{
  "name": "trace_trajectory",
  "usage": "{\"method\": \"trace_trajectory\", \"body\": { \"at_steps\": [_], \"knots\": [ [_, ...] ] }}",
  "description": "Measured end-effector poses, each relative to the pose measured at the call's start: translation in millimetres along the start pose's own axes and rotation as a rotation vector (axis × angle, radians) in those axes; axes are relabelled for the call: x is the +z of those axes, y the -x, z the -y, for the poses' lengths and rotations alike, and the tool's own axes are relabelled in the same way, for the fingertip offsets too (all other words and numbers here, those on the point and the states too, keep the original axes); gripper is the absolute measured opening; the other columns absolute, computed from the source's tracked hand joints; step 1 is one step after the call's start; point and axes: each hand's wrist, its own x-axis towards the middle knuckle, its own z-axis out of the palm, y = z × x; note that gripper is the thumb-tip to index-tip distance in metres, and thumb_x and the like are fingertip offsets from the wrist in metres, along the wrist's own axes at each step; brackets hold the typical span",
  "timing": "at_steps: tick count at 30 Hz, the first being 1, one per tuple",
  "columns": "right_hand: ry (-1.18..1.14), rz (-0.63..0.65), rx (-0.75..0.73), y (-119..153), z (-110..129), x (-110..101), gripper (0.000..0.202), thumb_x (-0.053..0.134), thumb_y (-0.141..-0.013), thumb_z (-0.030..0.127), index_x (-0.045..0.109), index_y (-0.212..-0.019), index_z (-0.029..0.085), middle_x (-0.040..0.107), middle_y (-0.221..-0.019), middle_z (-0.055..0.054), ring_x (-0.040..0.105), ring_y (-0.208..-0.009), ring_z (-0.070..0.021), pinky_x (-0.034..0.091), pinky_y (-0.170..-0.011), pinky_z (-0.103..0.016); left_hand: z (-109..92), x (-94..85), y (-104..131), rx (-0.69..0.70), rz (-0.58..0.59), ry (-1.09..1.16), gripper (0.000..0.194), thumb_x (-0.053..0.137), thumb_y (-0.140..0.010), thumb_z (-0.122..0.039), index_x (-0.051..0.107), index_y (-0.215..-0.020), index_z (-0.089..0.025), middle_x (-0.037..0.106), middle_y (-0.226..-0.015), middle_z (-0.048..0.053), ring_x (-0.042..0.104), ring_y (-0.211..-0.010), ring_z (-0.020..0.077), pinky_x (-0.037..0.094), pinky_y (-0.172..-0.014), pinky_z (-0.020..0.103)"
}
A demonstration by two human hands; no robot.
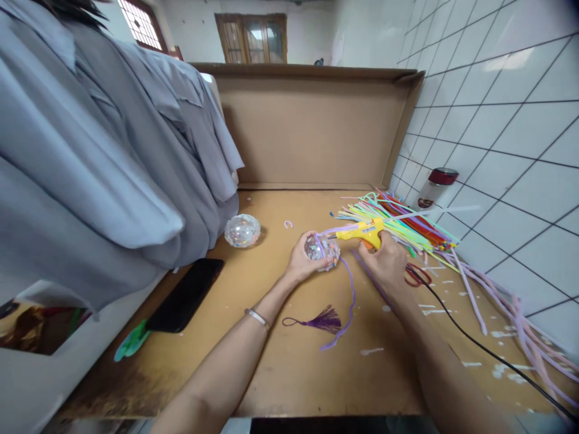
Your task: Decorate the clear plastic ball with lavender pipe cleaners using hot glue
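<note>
Near the middle of the table, my left hand (302, 258) is wrapped round a clear, faceted ball (329, 248) with coloured specks. A purple pipe cleaner (352, 295) runs over the ball and curls down onto the table. My right hand (384, 258) grips a yellow glue gun (362, 232), its nozzle at the ball's upper right side. Below the ball lies a purple tassel (326, 320) with a loop. Another clear ball (242, 231) sits to the left. A darker purple strip (371, 276) passes beneath my right wrist.
Colourful pipe cleaners (407, 223) lie at the back right, beside a red-lidded jar (436, 188). Red-handled scissors (418, 275) and a black cable (479, 345) are right of my hand. A black phone (186, 296) lies left, near hanging grey cloth (113, 157). Cardboard (312, 129) stands behind.
</note>
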Motion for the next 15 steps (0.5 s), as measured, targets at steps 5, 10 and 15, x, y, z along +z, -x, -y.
{"method": "trace_trajectory", "body": {
  "at_steps": [5, 10, 15],
  "knots": [
    [-0.011, -0.004, -0.040, 2.8, 5.1, -1.7, 0.037, 0.048, -0.082, 0.047, 0.061, -0.098, 0.016, 0.066, -0.078, -0.010, 0.057, -0.069, -0.0236, 0.034, -0.060, -0.030, -4.5, -0.1, 1.4, 0.005, 0.007, -0.047, 0.076, 0.087, -0.052, -0.024, 0.051, -0.118, -0.022, 0.064, -0.117, 0.008, 0.062, -0.111, 0.0278, 0.046, -0.104, 0.047],
    [-0.033, 0.005, -0.085, 5.4, 6.1, -2.9, 0.035, 0.046, -0.084, 0.045, 0.060, -0.098, 0.016, 0.067, -0.081, -0.011, 0.058, -0.071, -0.0241, 0.035, -0.060, -0.029, -10.8, 0.7, 4.1, 0.033, -0.002, -0.081, 0.072, 0.089, -0.052, -0.024, 0.055, -0.115, -0.025, 0.064, -0.118, 0.006, 0.061, -0.114, 0.0284, 0.046, -0.106, 0.046],
    [-0.047, 0.025, -0.089, 5.1, 6.5, -4.9, 0.035, 0.046, -0.085, 0.046, 0.060, -0.097, 0.015, 0.066, -0.081, -0.010, 0.056, -0.071, -0.0233, 0.034, -0.061, -0.029, -12.6, 1.4, 5.1, 0.049, 0.007, -0.074, 0.071, 0.089, -0.051, -0.024, 0.056, -0.115, -0.025, 0.063, -0.120, 0.007, 0.061, -0.114, 0.0292, 0.046, -0.106, 0.047]
  ]
}}
